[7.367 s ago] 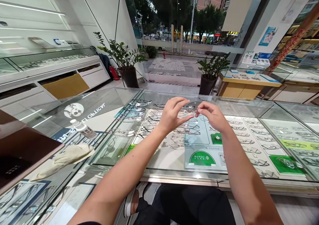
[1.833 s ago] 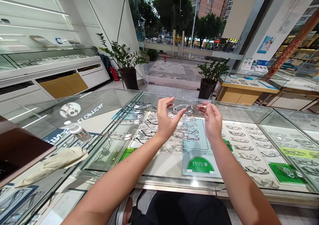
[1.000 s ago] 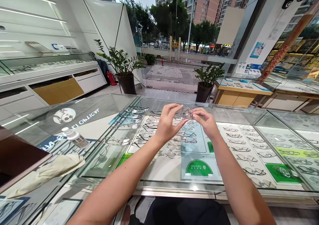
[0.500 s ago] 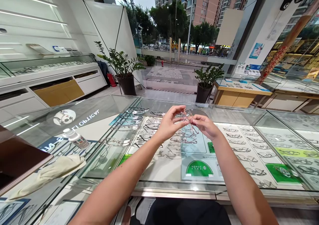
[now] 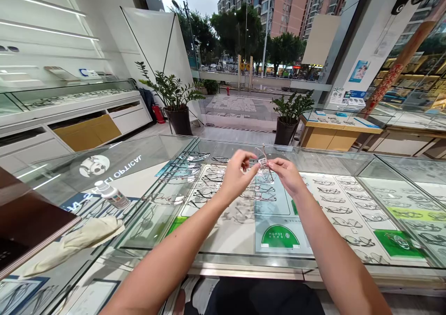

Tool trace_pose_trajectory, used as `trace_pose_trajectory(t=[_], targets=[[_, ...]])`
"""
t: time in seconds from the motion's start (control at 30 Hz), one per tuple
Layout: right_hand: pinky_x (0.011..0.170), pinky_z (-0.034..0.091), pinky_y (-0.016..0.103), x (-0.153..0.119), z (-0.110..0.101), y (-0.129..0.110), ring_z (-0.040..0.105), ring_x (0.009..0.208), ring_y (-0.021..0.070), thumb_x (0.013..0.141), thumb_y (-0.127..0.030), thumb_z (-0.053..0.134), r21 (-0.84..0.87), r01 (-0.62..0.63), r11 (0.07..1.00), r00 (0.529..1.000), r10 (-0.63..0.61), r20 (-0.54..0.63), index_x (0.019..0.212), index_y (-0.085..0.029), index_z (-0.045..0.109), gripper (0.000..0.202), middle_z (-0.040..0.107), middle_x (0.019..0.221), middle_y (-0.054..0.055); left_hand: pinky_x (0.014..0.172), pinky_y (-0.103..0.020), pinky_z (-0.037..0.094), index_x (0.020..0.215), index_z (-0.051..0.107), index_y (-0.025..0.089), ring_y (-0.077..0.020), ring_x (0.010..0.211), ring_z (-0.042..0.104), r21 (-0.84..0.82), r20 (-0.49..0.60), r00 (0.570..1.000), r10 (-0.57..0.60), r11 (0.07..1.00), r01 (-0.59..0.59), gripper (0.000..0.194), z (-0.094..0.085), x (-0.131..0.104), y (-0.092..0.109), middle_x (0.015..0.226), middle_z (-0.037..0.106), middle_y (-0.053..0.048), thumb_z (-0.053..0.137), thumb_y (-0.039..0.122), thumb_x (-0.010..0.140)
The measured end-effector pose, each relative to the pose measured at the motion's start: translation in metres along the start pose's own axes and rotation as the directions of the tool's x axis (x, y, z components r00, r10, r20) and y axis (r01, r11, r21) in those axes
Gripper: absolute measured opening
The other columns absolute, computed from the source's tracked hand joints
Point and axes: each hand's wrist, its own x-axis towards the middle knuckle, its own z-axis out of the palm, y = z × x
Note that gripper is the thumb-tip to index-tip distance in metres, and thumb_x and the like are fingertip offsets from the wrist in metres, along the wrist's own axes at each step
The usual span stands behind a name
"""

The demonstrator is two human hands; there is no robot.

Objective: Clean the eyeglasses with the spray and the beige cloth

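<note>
Above the glass display case point(image 5: 251, 263), my right hand point(image 5: 284, 172) pinches a thin-framed pair of eyeglasses point(image 5: 264, 159), which is tilted with its temples pointing up and down. My left hand point(image 5: 240, 171) is at the left side of the eyeglasses, its thumb and index finger curled toward each other beside a small pale piece on the frame. Whether those fingertips grip it is too small to tell. Rows of eyeglasses point(image 5: 337, 209) lie inside the case under my hands.
A white bottle point(image 5: 112, 195) and a crumpled beige cloth point(image 5: 78, 240) rest on the glass at the left. A dark brown panel point(image 5: 31, 217) stands at the left edge. Two potted plants point(image 5: 179, 120) are beyond the case, near the glass door.
The eyeglasses have turned in my right hand, with a temple now sticking up. My left hand's fingers have curled in and lowered slightly. The view has shifted a little.
</note>
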Motion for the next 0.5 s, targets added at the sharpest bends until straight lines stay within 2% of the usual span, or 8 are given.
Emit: trace_pose_trajectory(t=[0.03,0.1,0.2,0.27,0.37,0.43,0.5], targets=[[0.097,0.052,0.042,-0.001,0.003,0.001,0.07,0.094,0.0231,0.071,-0.049,0.09,-0.041,0.041,0.998,0.999,-0.042,-0.029,0.084,-0.023,0.08,0.031,0.08,0.095,0.005,0.07,-0.028,0.042,0.097,0.075,0.019,-0.0131,0.072,0.048,0.013,0.059,0.998,-0.026,1.0,0.026,0.02,0.001,-0.001,0.002,0.081,0.053,0.0,0.072,0.039,0.092],[0.098,0.053,0.044,-0.005,0.011,0.003,0.071,0.098,0.0254,0.078,-0.048,0.085,-0.177,0.147,0.973,0.983,-0.163,-0.08,0.087,-0.023,0.079,0.027,0.081,0.102,0.007,0.063,-0.027,0.033,0.089,0.078,0.018,-0.012,0.064,0.04,-0.01,0.159,0.982,-0.103,0.994,0.106,0.028,0.003,-0.002,0.003,0.068,0.043,0.003,0.07,0.045,0.093],[0.104,0.052,0.047,-0.014,0.024,0.005,0.072,0.11,0.0281,0.089,-0.042,0.076,-0.406,0.301,0.863,0.922,-0.372,-0.109,0.09,-0.024,0.08,0.019,0.08,0.112,0.01,0.061,-0.027,0.024,0.093,0.081,0.017,-0.0114,0.062,0.031,-0.076,0.212,0.953,-0.216,0.969,0.236,0.04,0.006,-0.003,0.0,0.063,0.031,0.006,0.072,0.055,0.09],[0.106,0.052,0.048,-0.02,0.03,0.006,0.072,0.114,0.0282,0.092,-0.038,0.073,-0.493,0.367,0.788,0.881,-0.466,-0.089,0.095,-0.024,0.081,0.016,0.081,0.113,0.01,0.06,-0.027,0.021,0.094,0.081,0.015,-0.011,0.062,0.028,-0.122,0.215,0.937,-0.275,0.944,0.305,0.046,0.007,-0.004,-0.003,0.064,0.027,0.006,0.074,0.06,0.086],[0.105,0.053,0.048,-0.026,0.033,0.007,0.073,0.112,0.0279,0.094,-0.034,0.071,-0.563,0.429,0.706,0.844,-0.535,-0.027,0.1,-0.025,0.082,0.016,0.082,0.113,0.009,0.061,-0.027,0.022,0.092,0.078,0.013,-0.0107,0.062,0.029,-0.19,0.19,0.932,-0.308,0.92,0.343,0.048,0.009,-0.004,-0.007,0.064,0.029,0.007,0.077,0.06,0.082],[0.105,0.053,0.05,-0.027,0.033,0.008,0.073,0.112,0.0288,0.094,-0.035,0.071,-0.607,0.438,0.663,0.824,-0.567,-0.025,0.103,-0.026,0.082,0.017,0.082,0.114,0.01,0.061,-0.027,0.024,0.092,0.077,0.014,-0.0107,0.063,0.03,-0.222,0.202,0.931,-0.304,0.912,0.346,0.047,0.009,-0.004,-0.01,0.065,0.031,0.007,0.077,0.059,0.082],[0.108,0.052,0.052,-0.029,0.032,0.007,0.072,0.117,0.0299,0.095,-0.036,0.069,-0.625,0.437,0.647,0.835,-0.55,0.014,0.108,-0.026,0.082,0.021,0.081,0.12,0.01,0.061,-0.026,0.025,0.088,0.075,0.015,-0.0107,0.063,0.031,-0.211,0.177,0.934,-0.309,0.915,0.343,0.043,0.009,-0.002,-0.014,0.065,0.032,0.007,0.077,0.057,0.082]])
